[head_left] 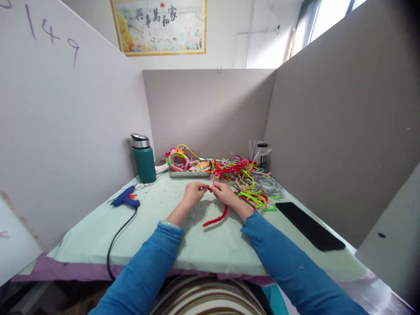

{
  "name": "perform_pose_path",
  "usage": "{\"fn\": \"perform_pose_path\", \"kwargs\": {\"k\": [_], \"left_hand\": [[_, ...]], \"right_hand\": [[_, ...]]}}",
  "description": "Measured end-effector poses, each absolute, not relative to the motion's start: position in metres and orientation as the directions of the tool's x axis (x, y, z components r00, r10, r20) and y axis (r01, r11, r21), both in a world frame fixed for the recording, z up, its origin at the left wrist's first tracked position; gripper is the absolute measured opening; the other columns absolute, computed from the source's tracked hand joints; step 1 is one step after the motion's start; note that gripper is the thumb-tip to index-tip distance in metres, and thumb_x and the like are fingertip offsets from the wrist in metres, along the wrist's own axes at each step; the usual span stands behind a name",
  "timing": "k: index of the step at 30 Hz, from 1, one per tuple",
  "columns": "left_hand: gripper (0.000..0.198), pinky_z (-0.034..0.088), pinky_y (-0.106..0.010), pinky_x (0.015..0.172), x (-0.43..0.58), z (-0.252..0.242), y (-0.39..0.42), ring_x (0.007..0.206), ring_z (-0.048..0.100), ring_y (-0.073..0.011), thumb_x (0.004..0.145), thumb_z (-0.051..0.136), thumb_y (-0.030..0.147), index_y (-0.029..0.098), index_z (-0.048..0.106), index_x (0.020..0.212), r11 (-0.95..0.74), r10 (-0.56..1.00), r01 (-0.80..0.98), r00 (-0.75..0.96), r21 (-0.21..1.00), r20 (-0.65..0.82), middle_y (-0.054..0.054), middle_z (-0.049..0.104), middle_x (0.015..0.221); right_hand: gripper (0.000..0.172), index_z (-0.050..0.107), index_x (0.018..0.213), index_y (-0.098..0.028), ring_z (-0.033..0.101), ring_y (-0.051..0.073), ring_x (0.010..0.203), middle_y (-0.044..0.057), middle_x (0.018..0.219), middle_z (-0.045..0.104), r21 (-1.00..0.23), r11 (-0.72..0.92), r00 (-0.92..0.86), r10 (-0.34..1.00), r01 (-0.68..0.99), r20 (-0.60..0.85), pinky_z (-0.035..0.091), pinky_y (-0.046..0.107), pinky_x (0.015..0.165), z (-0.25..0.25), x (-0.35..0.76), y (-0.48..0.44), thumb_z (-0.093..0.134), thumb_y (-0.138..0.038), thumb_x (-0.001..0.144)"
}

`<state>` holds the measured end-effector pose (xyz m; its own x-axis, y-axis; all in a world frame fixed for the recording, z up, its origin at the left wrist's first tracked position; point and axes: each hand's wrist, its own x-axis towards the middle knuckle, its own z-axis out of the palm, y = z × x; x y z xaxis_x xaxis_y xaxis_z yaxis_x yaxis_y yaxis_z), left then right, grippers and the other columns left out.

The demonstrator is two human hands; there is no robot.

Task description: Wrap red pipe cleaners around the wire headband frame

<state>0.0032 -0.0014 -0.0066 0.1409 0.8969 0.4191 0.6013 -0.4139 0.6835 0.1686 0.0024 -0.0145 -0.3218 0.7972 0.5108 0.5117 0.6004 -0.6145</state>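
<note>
Above the middle of the table, my left hand (194,193) and my right hand (223,194) meet fingertip to fingertip. Both are closed in a pinch on a red pipe cleaner (215,220). A small bit of red shows between the fingertips, and a long curved tail hangs below my right hand, its end pointing left. Just beyond my right hand lies a tangled heap of pipe cleaners (241,171) in red, yellow, green, pink and grey. How the red piece is bent between my fingers is mostly hidden.
A metal tray (189,174) with coiled pipe cleaners and small pieces stands at the back. On the left are a green bottle (144,162) and a blue glue gun (126,198) with a black cord. A black phone (310,226) lies right. Grey partitions (210,109) enclose the table.
</note>
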Motion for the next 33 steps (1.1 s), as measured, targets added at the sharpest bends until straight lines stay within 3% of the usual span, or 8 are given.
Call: {"fn": "perform_pose_path", "kwargs": {"k": [12,21,33], "left_hand": [[0.017,0.041,-0.023,0.065,0.0028,-0.0014,-0.0073,0.067,0.059,-0.0152,0.071,0.062,0.028,0.019,0.075,0.076,-0.388,0.909,0.648,0.154,0.655,0.387,-0.004,0.070,0.070],[0.028,0.033,-0.021,0.042,0.0013,-0.0082,-0.0016,0.036,0.042,-0.0066,0.073,0.058,0.037,0.013,0.071,0.078,-0.230,0.973,0.564,0.135,0.793,0.187,-0.001,0.060,0.056],[0.038,0.028,-0.021,0.039,0.0010,-0.0042,-0.0097,0.036,0.039,-0.0062,0.068,0.063,0.048,0.011,0.061,0.066,-0.069,0.990,0.438,0.142,0.896,0.007,0.002,0.049,0.046]], "right_hand": [[0.020,0.058,0.068,-0.015,0.047,0.011,0.060,0.000,0.063,0.056,-0.537,0.646,-0.368,0.757,0.543,0.539,0.029,0.022,0.055,-0.0171,0.1674,0.0023,0.047,-0.023,0.082],[0.021,0.056,0.064,-0.016,0.044,0.011,0.057,-0.002,0.059,0.052,-0.522,0.651,-0.373,0.751,0.550,0.544,0.027,0.022,0.053,-0.0204,0.1676,0.0054,0.047,-0.023,0.081],[0.021,0.055,0.064,-0.016,0.044,0.010,0.058,-0.001,0.061,0.054,-0.511,0.654,-0.379,0.749,0.558,0.544,0.027,0.022,0.054,-0.0218,0.1675,0.0055,0.047,-0.023,0.082]]}}
